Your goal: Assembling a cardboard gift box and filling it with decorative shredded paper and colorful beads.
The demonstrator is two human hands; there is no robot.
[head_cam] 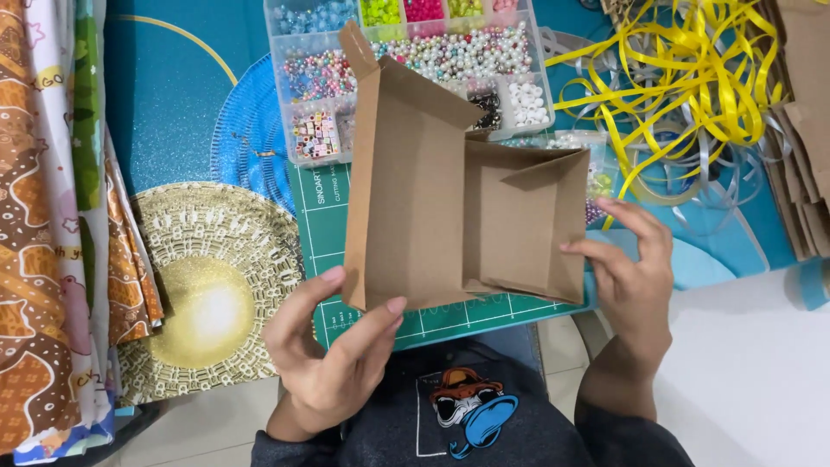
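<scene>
**A:** What have you got in your hands?

**B:** A brown cardboard box (467, 216), half folded and open toward me. My left hand (333, 359) pinches its near left corner, thumb on one face of the tall flap and fingers on the other. My right hand (631, 277) presses fingertips against the box's right wall, thumb below; that hand is open, not closed around anything. The hands are well apart, with the box between them.

**A:** And where does the box sit?

**B:** It is raised over a green cutting mat (324, 220), which shows beneath and just beyond my left hand.

**A:** What lies beyond it?

**B:** Past the box, farther from both hands, is a clear compartment tray of beads (311, 86), with pearly, pink and lettered ones in separate cells. Beyond my right hand is a tangle of yellow ribbon (692, 78) mixed with silver strands, and flat cardboard pieces (804, 130) to the outside of it. Outside my left hand lies a round gold placemat (207, 294), then patterned fabric (43, 216) at the far edge.
</scene>
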